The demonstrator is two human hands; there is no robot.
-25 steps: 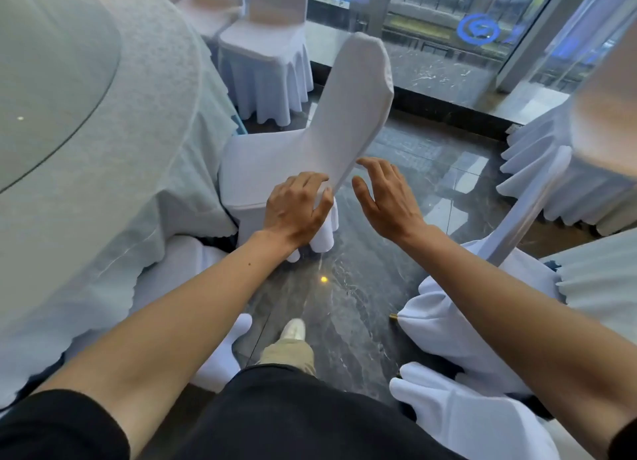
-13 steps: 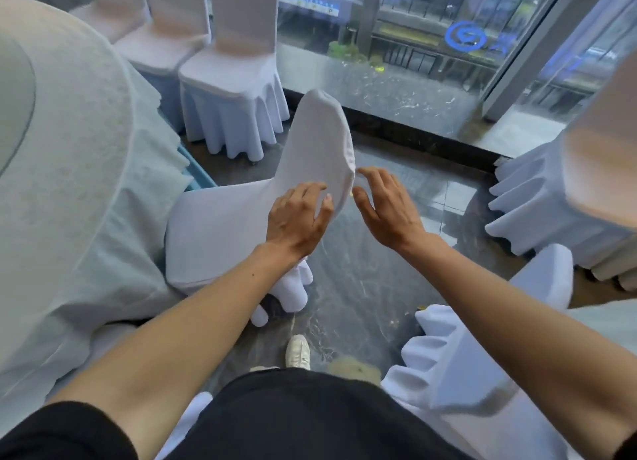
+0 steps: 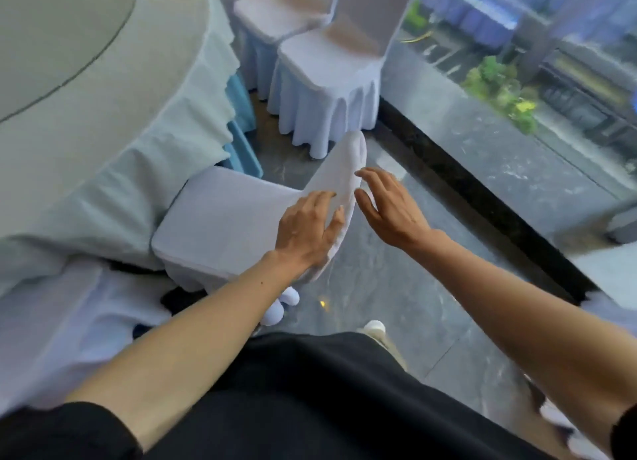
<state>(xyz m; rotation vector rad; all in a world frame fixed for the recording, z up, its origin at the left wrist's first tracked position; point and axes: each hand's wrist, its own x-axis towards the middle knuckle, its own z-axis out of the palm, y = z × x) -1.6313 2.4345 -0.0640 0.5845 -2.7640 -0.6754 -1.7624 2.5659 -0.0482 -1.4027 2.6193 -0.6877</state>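
Draped round table (image 3: 86, 132), covered chairs (image 3: 327, 80), dark floor (image 3: 396, 287)

Left hand (image 3: 306, 228) flat on backrest (image 3: 344, 163) of white-covered chair (image 3: 220, 225), fingers spread. Right hand (image 3: 389, 211) open, just beside backrest's outer edge. Chair seat near round table's tablecloth (image 3: 120, 149). Second covered chair (image 3: 327, 90) beyond.

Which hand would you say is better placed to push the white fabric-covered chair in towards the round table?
Right, probably. The right hand is open behind the white fabric-covered chair, on the side away from the round cloth-covered table; the left hand lies on the backrest's seat-facing side.
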